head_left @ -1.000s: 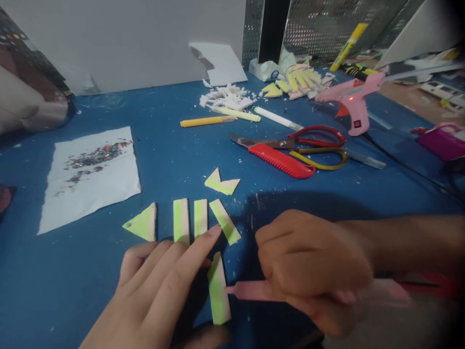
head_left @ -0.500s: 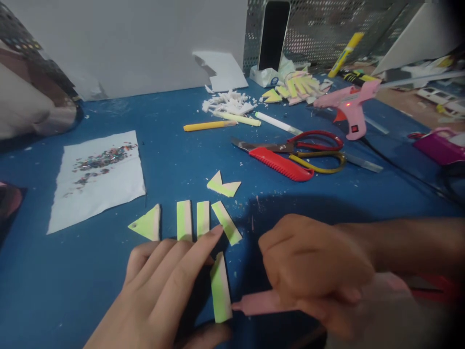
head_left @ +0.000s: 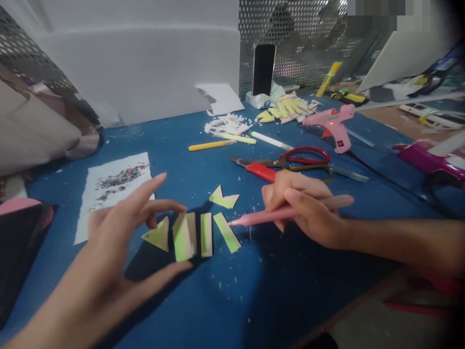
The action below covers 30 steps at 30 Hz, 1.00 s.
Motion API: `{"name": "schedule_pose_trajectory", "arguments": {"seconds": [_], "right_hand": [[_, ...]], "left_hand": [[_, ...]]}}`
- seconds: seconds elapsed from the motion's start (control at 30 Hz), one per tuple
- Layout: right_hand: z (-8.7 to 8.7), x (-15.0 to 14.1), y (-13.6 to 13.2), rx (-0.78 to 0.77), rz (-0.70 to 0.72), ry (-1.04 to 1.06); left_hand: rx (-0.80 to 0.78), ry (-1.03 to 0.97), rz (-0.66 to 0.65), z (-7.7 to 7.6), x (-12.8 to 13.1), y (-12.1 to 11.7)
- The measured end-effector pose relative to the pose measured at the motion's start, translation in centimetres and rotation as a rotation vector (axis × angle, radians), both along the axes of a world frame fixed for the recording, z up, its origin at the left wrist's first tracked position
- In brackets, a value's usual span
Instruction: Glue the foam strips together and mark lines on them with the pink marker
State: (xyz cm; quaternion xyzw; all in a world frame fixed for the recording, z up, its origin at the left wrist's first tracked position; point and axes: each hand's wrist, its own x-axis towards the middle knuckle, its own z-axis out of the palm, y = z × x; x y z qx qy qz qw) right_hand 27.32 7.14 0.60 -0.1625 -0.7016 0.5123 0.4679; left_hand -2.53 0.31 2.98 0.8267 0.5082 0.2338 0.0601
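Observation:
My left hand [head_left: 119, 242] pinches a green-and-pink foam strip [head_left: 180, 240] by its two ends, between thumb and a finger, with the index finger raised. The strip overlaps another one lying behind it. Beside it are a triangular foam piece [head_left: 159, 235], an upright strip [head_left: 206, 235] and a slanted strip [head_left: 227, 232]. Farther back lies a notched tail-like piece [head_left: 223, 198]. My right hand [head_left: 305, 203] is closed around a pink marker [head_left: 261, 215], its tip at the slanted strip's edge; whether they touch I cannot tell.
Behind my right hand lie scissors [head_left: 312, 154] and a red-handled cutter [head_left: 259, 171]. A pink glue gun [head_left: 337, 126] with a cord stands right. Markers [head_left: 212, 145], white scraps [head_left: 228, 125] and a phone [head_left: 264, 70] are farther back. Paper [head_left: 85, 213] with coloured bits lies left.
My left hand has moved the strip up and left into the row. My right hand has lifted the pink marker up and away from me. The view has tilted upward.

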Motion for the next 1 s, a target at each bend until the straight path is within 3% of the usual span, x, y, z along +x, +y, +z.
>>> {"name": "schedule_pose_trajectory", "arguments": {"seconds": [0.03, 0.2, 0.53, 0.7, 0.83, 0.9, 1.0], "right_hand": [[0.0, 0.0, 0.0, -0.002, 0.004, -0.001], [-0.1, -0.2, 0.0, -0.028, 0.039, -0.015], [0.2, -0.1, 0.0, -0.017, 0.044, -0.056], [0.2, 0.0, 0.0, -0.010, 0.043, -0.077], [0.2, 0.1, -0.2, -0.009, 0.037, -0.083], [0.3, 0.0, -0.6, -0.003, 0.042, -0.107], [0.2, -0.5, -1.4, 0.072, 0.113, -0.126]], "left_hand": [[-0.046, 0.033, 0.042, 0.3, -0.6, 0.8], [-0.081, 0.154, -0.070, -0.4, -2.5, 2.9], [-0.081, 0.248, -0.004, -0.8, -3.5, 2.7], [-0.091, 0.267, -0.065, -0.3, -4.4, 3.3], [-0.054, 0.117, -0.004, 0.5, -2.4, 1.3], [-0.099, 0.056, -0.046, 0.5, -0.5, -0.5], [-0.020, 0.007, -0.172, -0.4, 2.4, -3.1]]}}
